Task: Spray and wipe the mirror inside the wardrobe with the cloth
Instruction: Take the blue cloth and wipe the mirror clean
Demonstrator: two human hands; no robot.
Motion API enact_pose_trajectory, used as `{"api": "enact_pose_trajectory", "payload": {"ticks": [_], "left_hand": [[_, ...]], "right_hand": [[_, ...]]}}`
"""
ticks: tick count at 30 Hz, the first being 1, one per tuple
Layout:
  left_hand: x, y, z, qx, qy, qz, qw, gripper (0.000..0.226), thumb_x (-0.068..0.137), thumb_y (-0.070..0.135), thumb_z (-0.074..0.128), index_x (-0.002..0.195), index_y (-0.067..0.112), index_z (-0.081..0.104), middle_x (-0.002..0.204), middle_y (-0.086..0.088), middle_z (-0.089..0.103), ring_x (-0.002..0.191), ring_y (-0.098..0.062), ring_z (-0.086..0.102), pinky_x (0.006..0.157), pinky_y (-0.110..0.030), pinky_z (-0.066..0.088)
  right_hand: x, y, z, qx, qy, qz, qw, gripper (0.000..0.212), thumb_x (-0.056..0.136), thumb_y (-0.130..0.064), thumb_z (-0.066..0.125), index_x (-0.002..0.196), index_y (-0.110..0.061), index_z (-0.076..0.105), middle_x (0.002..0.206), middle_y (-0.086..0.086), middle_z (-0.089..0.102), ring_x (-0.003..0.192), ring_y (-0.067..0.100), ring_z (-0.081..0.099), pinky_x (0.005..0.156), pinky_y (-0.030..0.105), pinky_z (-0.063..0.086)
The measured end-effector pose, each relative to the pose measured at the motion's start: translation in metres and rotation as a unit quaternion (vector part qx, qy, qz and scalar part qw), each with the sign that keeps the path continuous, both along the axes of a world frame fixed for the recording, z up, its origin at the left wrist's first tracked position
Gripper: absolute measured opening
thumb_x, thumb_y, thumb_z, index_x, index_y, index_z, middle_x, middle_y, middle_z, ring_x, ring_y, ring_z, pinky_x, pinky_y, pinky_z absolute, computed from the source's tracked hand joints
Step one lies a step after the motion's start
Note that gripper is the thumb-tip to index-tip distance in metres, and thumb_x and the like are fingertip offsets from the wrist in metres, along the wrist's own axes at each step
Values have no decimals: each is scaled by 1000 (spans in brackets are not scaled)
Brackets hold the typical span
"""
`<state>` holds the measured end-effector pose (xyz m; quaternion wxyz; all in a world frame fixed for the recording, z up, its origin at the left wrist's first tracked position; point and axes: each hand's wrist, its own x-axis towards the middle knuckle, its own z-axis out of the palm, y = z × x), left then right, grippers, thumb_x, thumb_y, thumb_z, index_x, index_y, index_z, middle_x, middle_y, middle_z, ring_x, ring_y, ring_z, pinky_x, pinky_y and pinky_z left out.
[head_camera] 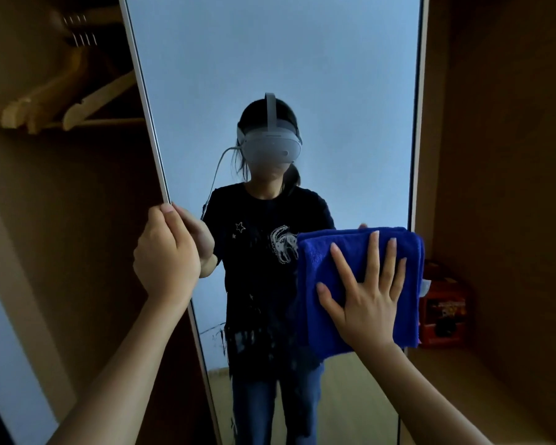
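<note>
right hand flat, fingers spread, pressing fluffy folded blue cloth on mirror; left hand gripping slim frame edge.

Mirror stands upright mid-wardrobe. Left hand grips its left edge. Right hand flat on cloth, cloth against glass near right edge. Hangers behind mirror, upper left. Box, probably on a shelf, right of mirror behind cloth.
</note>
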<state>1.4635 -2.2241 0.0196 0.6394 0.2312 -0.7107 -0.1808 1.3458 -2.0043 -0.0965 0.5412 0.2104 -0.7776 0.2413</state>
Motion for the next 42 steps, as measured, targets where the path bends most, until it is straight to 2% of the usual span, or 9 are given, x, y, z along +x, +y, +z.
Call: {"api": "enact_pose_trajectory", "payload": {"ticks": [5,10,16,20,23,28,34,37,42], "left_hand": [[5,4,-38,10,-30,-29,999,39,105,31,26,105,5,55,86,-14,67,79,-35,66,61,-39,50],[9,4,-63,17,-40,-56,997,40,106,33,25,104,8,56,77,2,59,69,-19,61,57,-28,41],[11,3,-78,20,-41,-50,998,38,106,27,29,102,3,59,76,4,56,66,-12,54,51,-18,32],[9,3,-79,27,-37,-33,998,37,105,26,31,96,3,59,74,3,56,65,-11,49,51,-18,28],[7,2,-80,29,-38,-28,998,39,105,27,31,95,4,60,72,3,54,62,-9,49,49,-13,25],[8,0,-81,32,-40,-49,998,39,105,29,29,96,6,59,71,6,55,60,-7,51,49,-12,29],[15,-4,-81,10,-46,-90,995,37,106,27,29,92,10,58,65,5,55,54,-2,54,47,-15,37],[18,-6,-80,22,-52,-115,992,37,106,29,28,99,10,59,74,6,60,64,-8,61,53,-20,45],[20,-5,-76,50,-48,-152,986,37,105,29,27,102,12,61,77,4,64,69,-14,65,56,-26,47]], "right_hand": [[-4,4,45,14,20,5,1000,65,92,-64,40,150,-44,20,162,12,7,149,39,5,120,58,6],[-9,-4,88,-13,39,-18,999,62,96,-63,35,152,-40,25,161,17,15,148,42,9,120,55,5],[3,-13,11,-2,-4,-25,1000,61,97,-62,34,152,-39,22,160,21,14,147,45,8,120,56,2],[18,-20,-56,36,-68,-2,997,67,94,-62,36,152,-41,11,160,17,3,146,44,-1,119,56,-4],[25,-25,-64,46,-104,7,993,69,94,-62,35,153,-42,7,161,15,-4,147,43,-8,118,54,-11],[32,-36,-7,60,-76,25,995,65,95,-62,35,153,-42,11,162,15,0,147,42,-6,117,55,-9],[42,-83,88,0,-1,10,1000,61,98,-62,34,153,-37,25,162,18,13,148,43,6,119,57,-1],[48,-95,67,10,-3,14,1000,61,98,-62,34,153,-38,22,162,17,11,148,43,4,119,56,-3],[63,-107,-28,103,-20,42,994,64,96,-63,36,152,-46,10,163,8,-2,149,33,-16,119,51,-11]]}}
